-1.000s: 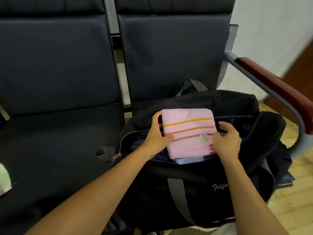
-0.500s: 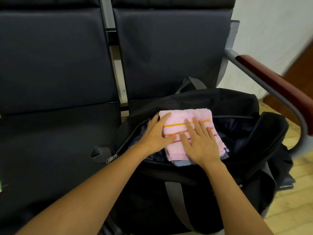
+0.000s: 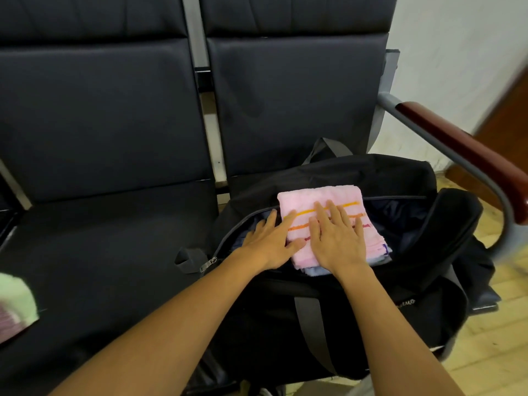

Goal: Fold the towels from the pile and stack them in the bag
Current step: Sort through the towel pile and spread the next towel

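Observation:
A folded pink towel with orange and red stripes lies on top of a stack in the open black bag on the right seat. A blue towel peeks out under it. My right hand lies flat on the pink towel with fingers straight, pressing it down. My left hand rests flat at the towel's left edge, thumb touching its side. A green and pink towel lies blurred at the far left on the other seat.
Dark padded seats with tall backrests fill the view. A metal armrest with a red-brown top curves past the bag on the right. Wooden floor and a white wall lie beyond it. The bag's zipper pull hangs at its left end.
My right hand has gone from gripping the towel's right edge to lying flat on top. My left hand has flattened beside it. The towel now sits lower in the bag.

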A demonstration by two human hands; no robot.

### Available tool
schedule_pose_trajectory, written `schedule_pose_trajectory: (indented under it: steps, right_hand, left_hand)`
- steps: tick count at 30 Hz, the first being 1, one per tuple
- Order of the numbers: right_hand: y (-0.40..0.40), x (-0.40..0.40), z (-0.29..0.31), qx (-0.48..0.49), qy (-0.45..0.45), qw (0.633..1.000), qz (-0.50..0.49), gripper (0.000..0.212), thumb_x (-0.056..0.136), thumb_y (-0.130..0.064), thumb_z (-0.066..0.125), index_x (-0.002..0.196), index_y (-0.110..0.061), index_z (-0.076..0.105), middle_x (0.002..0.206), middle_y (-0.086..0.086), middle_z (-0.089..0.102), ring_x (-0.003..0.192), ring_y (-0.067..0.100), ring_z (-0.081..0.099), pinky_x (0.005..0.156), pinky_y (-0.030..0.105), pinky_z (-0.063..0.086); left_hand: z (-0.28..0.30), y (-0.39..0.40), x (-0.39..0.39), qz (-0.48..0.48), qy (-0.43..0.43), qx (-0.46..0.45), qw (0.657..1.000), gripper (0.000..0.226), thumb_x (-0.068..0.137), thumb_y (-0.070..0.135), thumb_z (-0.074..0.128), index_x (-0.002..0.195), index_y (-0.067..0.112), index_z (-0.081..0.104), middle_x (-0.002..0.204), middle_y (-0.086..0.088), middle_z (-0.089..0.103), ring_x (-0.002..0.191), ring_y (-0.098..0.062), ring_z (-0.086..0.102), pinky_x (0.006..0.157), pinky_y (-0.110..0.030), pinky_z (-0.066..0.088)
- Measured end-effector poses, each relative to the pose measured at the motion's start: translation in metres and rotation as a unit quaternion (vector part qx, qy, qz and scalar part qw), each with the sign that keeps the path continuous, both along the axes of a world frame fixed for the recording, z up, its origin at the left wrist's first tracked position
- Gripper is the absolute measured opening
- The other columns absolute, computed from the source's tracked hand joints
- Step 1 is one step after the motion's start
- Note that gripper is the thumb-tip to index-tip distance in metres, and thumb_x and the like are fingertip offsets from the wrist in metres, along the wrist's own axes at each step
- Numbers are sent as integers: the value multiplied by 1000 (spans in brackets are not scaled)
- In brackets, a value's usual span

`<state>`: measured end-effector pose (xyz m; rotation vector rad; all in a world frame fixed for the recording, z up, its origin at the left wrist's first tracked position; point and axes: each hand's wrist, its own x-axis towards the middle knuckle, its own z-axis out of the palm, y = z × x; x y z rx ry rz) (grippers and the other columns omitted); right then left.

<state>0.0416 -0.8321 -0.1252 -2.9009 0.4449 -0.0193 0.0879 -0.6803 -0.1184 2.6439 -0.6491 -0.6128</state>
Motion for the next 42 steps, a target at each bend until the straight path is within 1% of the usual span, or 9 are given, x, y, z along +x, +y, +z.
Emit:
schedule_pose_trajectory:
  steps: [6, 9, 13, 19, 23, 28, 31, 38, 42]
  right_hand:
    - [43, -6, 26, -1, -40, 999, 33, 52, 107, -37, 22, 158, -26, 15, 166, 0, 13, 153, 19, 9, 123, 49, 5]
    - [71, -6, 36, 4, -70, 996, 50, 50, 107, -36, 24, 155, -25, 22, 164, 1, 21, 152, 19, 16, 122, 50, 10]
    - [119, -7, 50, 47, -98, 992, 66, 48, 108, -37, 21, 152, -24, 32, 160, -1, 31, 149, 16, 23, 122, 49, 12]
    - [213, -12, 74, 88, -155, 976, 129, 43, 107, -32, 25, 141, -22, 49, 146, -3, 49, 139, 15, 38, 120, 49, 19]
    - [274, -7, 74, 105, -189, 957, 194, 41, 107, -32, 27, 132, -23, 57, 133, -7, 57, 130, 13, 47, 115, 46, 29]
    - [348, 4, 65, 125, -117, 933, 316, 35, 107, -31, 31, 131, -25, 56, 135, -8, 54, 132, 12, 43, 111, 41, 28]
    - [386, 8, 65, 140, -68, 917, 366, 38, 108, -31, 31, 135, -21, 55, 142, -4, 49, 136, 14, 39, 112, 42, 27]
    - [452, 1, 19, 134, 61, 884, 443, 39, 107, -31, 35, 140, -20, 52, 147, -2, 46, 137, 17, 39, 112, 41, 34]
    - [465, -2, -6, 94, 129, 862, 480, 40, 106, -29, 36, 139, -17, 55, 153, 2, 40, 144, 21, 32, 116, 42, 30]
  left_hand:
    - [26, 33, -15, -5, -63, -28, 998, 62, 99, 53, 36, 153, 34, 11, 163, 0, 1, 148, -29, 12, 116, -51, 24]
    - [37, 57, -18, 6, -63, -73, 995, 58, 101, 45, 39, 153, 31, 17, 162, 0, 7, 146, -26, 19, 114, -49, 29]
    - [52, 100, -24, 25, -88, -139, 986, 47, 101, 38, 40, 147, 29, 32, 151, 3, 31, 136, -22, 38, 106, -45, 41]
    - [83, 193, -43, 79, -134, -107, 982, 39, 102, 36, 36, 141, 30, 37, 141, 3, 41, 121, -21, 49, 92, -43, 48]
    - [99, 255, -48, 118, -138, -88, 979, 36, 103, 36, 34, 138, 30, 39, 130, 4, 46, 108, -18, 53, 79, -36, 43]
    - [87, 345, -49, 193, -145, -54, 969, 24, 101, 35, 38, 122, 28, 48, 117, 4, 51, 102, -18, 55, 87, -43, 49]
    - [67, 388, -57, 214, -129, -22, 968, 23, 99, 29, 43, 121, 23, 49, 113, 0, 54, 103, -20, 56, 90, -45, 49]
    - [27, 475, -82, 278, -52, 81, 956, 28, 98, 25, 50, 125, 19, 54, 129, -4, 57, 115, -24, 56, 100, -39, 46]
    - [6, 507, -96, 249, -31, 115, 961, 9, 94, 27, 52, 91, 28, 61, 107, 2, 62, 101, -20, 56, 94, -39, 46]
